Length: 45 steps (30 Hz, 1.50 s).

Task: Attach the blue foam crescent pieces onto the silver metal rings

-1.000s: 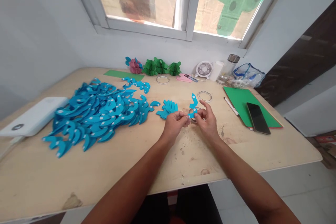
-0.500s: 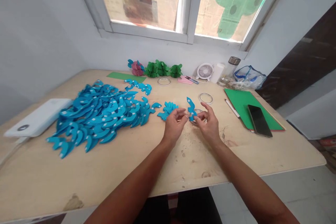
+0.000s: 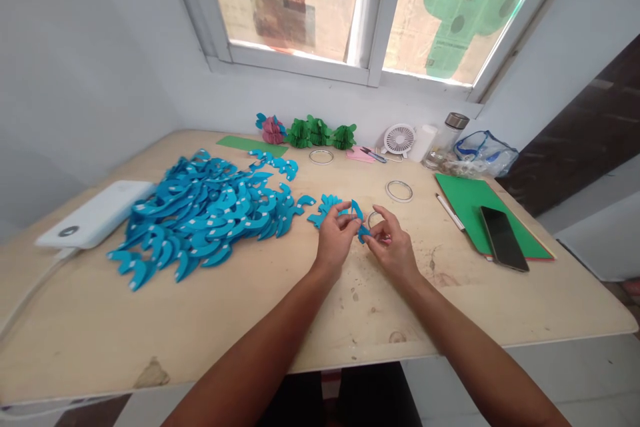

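A curved blue paper piece is held up between my two hands over the table. My left hand pinches its upper part between thumb and fingertips. My right hand grips the lower end, with the index finger raised off it. Just behind my left hand lies a small cluster of blue paper pieces. A tape roll is partly hidden behind my right hand. To the left spreads a large heap of curved blue paper pieces with small white squares on them.
A white power bank with a cable lies at left. Along the back are green paper figures, a fan and a glass bottle. Another tape roll, a pen, green sheets and a phone lie at right.
My left hand has come onto the blue paper piece, which my right hand held before. The piece has tilted and moved slightly left between the hands. The whole view has shifted a little.
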{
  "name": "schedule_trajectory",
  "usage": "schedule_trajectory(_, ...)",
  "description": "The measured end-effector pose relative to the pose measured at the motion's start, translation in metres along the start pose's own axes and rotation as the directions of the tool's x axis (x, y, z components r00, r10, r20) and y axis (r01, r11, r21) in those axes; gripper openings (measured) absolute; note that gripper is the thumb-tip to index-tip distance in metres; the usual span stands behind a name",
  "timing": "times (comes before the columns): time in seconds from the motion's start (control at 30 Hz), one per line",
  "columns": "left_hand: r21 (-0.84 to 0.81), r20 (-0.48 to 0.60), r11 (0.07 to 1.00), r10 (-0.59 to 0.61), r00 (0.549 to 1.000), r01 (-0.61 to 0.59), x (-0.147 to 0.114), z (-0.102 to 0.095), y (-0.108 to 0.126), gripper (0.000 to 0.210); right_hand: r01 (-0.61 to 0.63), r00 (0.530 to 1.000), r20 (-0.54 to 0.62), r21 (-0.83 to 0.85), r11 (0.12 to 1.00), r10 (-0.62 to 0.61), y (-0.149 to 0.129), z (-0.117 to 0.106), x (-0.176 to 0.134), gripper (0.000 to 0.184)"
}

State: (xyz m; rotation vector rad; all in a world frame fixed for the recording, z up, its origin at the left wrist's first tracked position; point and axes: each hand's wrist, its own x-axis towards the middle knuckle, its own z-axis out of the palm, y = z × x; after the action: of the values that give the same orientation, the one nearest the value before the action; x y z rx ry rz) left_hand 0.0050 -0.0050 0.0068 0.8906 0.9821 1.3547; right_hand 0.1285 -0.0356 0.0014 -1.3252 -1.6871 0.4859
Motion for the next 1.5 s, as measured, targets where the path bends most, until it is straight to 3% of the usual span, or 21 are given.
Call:
schedule_trajectory(0.47,-0.099,0.034,0.994,-0.050,0.998,0.053,0.000,-0.002,0.009,0.037,-0.143,0.989,0.089,0.398,0.906,0.116,0.005,0.001,0.004,0.052)
schedule_trajectory(0.77,-0.170,-0.035,0.981,-0.105,0.994,0.097,0.001,-0.002,0.012,0.035,-0.132,0.987,0.133,0.323,0.937,0.093,0.011,0.002,0.003,0.053)
schedule_trajectory(1.07,0.000,-0.118,0.999,-0.042,0.992,0.043,0.002,-0.005,0.007,0.023,-0.140,0.989,0.083,0.310,0.940,0.120,0.011,-0.002,0.005,0.036)
schedule_trajectory(1.3,0.171,-0.011,0.985,0.015,1.000,-0.013,-0.002,-0.003,0.009,0.012,-0.150,0.988,0.099,0.369,0.917,0.122,0.008,-0.004,0.006,0.025)
schedule_trajectory(1.5,0.188,0.030,0.982,-0.005,1.000,0.000,-0.005,-0.002,0.007,0.014,-0.163,0.986,0.104,0.384,0.909,0.133,0.009,-0.002,0.007,0.026)
